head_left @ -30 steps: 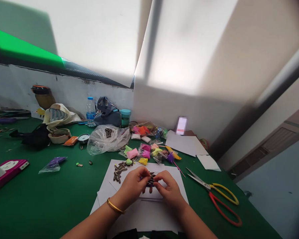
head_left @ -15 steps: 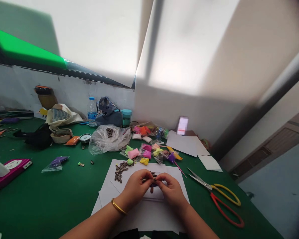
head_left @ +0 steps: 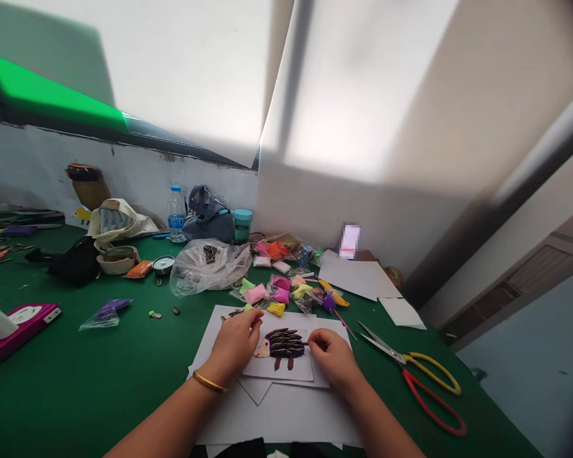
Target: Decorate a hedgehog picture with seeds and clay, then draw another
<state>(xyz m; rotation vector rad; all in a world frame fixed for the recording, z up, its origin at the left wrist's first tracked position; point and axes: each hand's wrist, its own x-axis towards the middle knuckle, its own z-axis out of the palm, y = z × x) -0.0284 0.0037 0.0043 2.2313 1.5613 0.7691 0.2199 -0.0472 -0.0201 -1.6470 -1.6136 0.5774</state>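
Blue bottle label, lettering unreadable, dark seed-backed hedgehog

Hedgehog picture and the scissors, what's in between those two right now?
In the head view, the right hand comes between the hedgehog picture and the scissors, with a strip of green tabletop between hand and scissors.

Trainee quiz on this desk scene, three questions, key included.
1. Which hand is nearer the face of the hedgehog?
2. What covers its back? A) beads; B) dark seeds; C) buttons.
3. Fill in: the scissors have one yellow handle and one ___ handle.

Key: 1. The left hand. 2. B. 3. red.
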